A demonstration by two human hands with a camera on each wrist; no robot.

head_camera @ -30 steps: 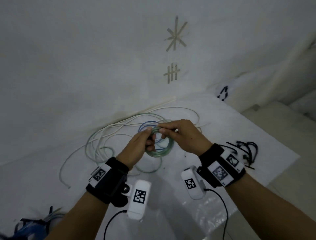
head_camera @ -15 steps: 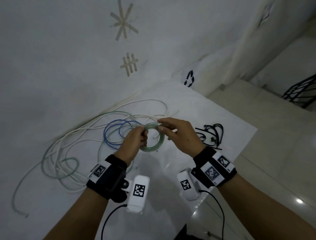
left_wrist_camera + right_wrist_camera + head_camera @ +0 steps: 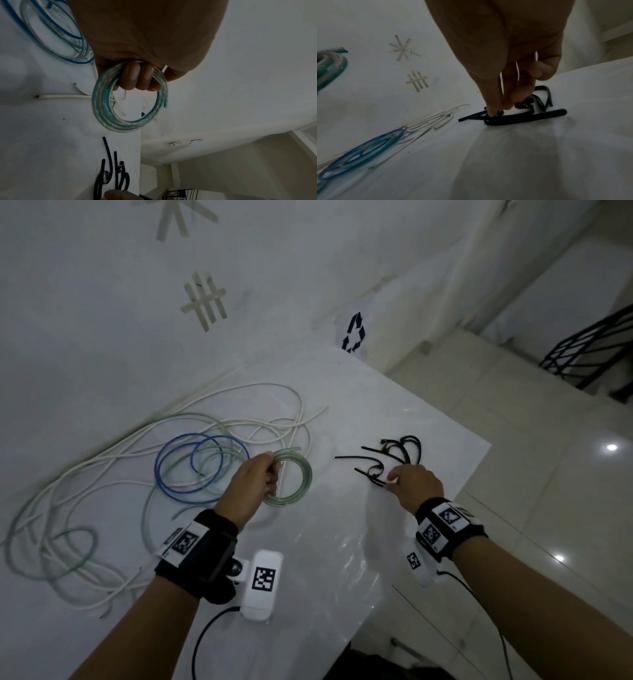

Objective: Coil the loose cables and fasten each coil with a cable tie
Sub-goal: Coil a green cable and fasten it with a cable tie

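Note:
My left hand (image 3: 270,474) grips a small coil of clear green-tinted cable (image 3: 298,484) just above the white table (image 3: 342,542). In the left wrist view my fingers (image 3: 137,77) curl through the coil (image 3: 102,108), whose cut end sticks out on the right. My right hand (image 3: 390,481) is down at a pile of black cable ties (image 3: 394,453) near the table's right edge. In the right wrist view my right hand (image 3: 496,111) pinches one black tie (image 3: 513,117) between thumb and forefinger; that tie still lies on the table.
Loose white cables (image 3: 239,419), a blue cable (image 3: 178,470) and a pale green cable (image 3: 68,556) sprawl over the table's left side. The table's edge (image 3: 479,460) runs close to the ties. A black wire rack (image 3: 589,350) stands on the floor beyond.
My right hand has let go of the coil and moved right, down onto the black ties. My left hand keeps the coil alone. The head view has swung right.

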